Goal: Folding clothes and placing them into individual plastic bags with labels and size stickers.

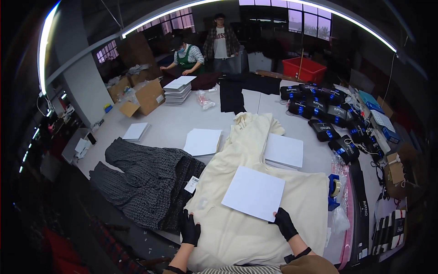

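Observation:
A cream garment lies spread before me. My left hand, in a black fingerless glove, rests on its left edge, thumb apart from the fingers. My right hand, gloved alike, grips the lower right corner of a square white card over the garment. A dark grey patterned knit garment with a white tag lies to the left. More white cards and a white stack are beyond.
Across the table, one co-worker handles dark cloth, another person stands. A cardboard box and card stack are at back left. Packaged black bundles, a tape dispenser and a red bin are rightward.

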`<act>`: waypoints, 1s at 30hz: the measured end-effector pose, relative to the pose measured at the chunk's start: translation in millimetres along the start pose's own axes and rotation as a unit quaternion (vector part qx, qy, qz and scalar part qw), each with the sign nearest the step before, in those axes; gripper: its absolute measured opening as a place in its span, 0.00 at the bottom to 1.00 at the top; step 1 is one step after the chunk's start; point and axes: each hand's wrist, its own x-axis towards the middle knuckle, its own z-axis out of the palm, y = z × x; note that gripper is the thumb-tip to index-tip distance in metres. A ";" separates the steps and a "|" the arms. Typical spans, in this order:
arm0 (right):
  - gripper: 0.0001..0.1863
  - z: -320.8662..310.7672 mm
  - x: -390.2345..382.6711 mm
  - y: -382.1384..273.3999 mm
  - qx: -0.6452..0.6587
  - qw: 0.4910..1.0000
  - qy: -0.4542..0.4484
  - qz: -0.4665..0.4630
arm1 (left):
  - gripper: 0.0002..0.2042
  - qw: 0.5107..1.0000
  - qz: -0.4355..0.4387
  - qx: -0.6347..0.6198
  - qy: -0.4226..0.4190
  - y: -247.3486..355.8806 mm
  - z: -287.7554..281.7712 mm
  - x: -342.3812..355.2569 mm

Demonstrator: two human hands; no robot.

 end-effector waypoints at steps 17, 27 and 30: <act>0.22 62.7 3.7 41.9 -0.482 0.814 0.297 -0.128 | 0.28 0.980 0.154 -0.128 0.007 41.4 -5.0 3.2; 0.15 53.7 6.4 58.8 -0.443 0.826 0.334 -0.098 | 0.16 0.982 0.073 -0.127 -0.117 48.7 63.4 73.2; 0.14 55.9 5.8 59.0 -0.451 0.816 0.348 -0.094 | 0.18 0.986 0.102 -0.108 -0.076 44.6 69.1 64.0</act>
